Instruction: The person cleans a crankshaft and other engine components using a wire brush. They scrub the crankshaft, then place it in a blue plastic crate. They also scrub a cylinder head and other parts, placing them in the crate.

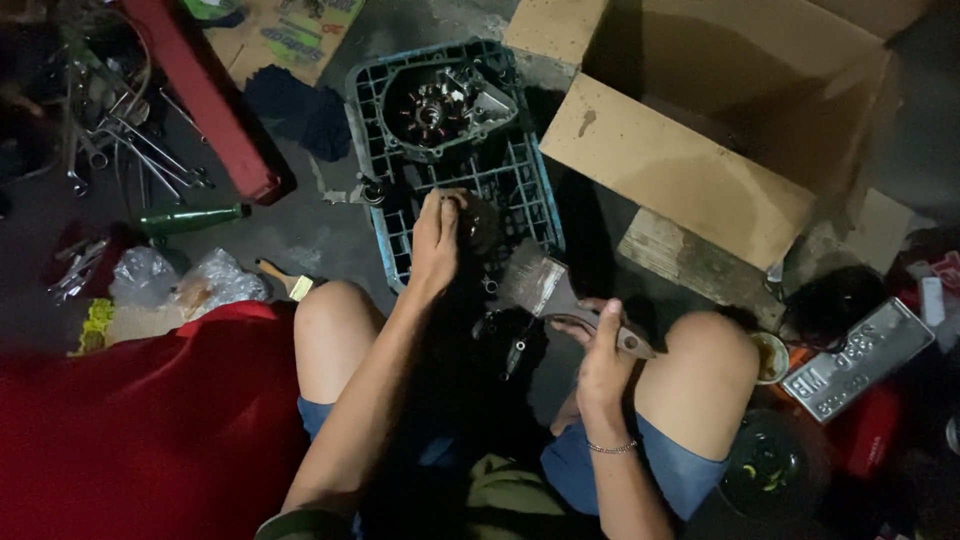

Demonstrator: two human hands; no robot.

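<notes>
We judge the step in hand to be brushing a dark engine part (478,225) clean over the blue plastic crate (530,195) on the floor. Left hand (437,237) is curled around the part, fingers closed on its left side, holding it against the crate. Right hand (603,358) is closed around the handle of a flat paintbrush (545,285), bristles angled toward the part but just short of it. A round stator cover (440,108) lies further back in the crate. Next move, in our judgement, calls for keeping the part steady and bringing the bristles into contact.
</notes>
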